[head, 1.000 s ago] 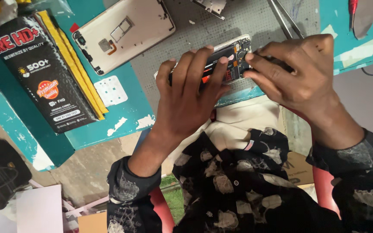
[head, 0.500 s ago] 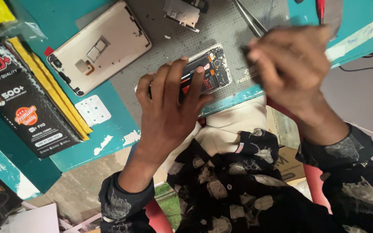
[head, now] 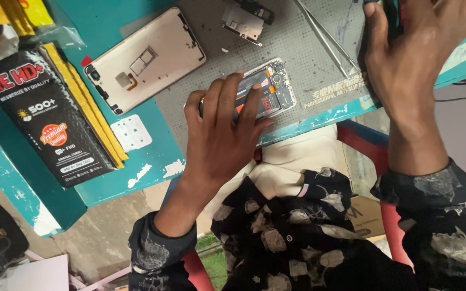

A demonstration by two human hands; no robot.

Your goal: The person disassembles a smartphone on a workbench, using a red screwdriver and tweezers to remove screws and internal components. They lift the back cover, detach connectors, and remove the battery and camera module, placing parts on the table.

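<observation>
Landmark: the grey mat (head: 303, 59) on the teal bench (head: 136, 178) is taken as reference.
Phone: an opened phone (head: 269, 89) is laid flat near the mat's front edge, its insides upward.
Long axis: the phone is set slightly aslant, roughly along the mat's front edge; the end with the small round parts is pointed toward the right hand, the other end is hidden under the left fingers.
Left hand: the left hand (head: 222, 134) is spread flat, its fingers (head: 250, 102) pressed on the phone; nothing is clasped, the phone is only pinned down.
Right hand: the right hand (head: 411, 54) is raised at the mat's right end, by the tweezers (head: 327, 37); its fingers are loosely curled, and whether anything is held cannot be told.
Back cover: a pale back cover (head: 146, 59) is lain off the mat's left edge.
Box: a black box (head: 44, 118) is lain further left of the mat.
Change: half a second ago the right hand was blurred close beside the phone; it is now drawn well apart from it. The left hand is kept on the phone.
</observation>
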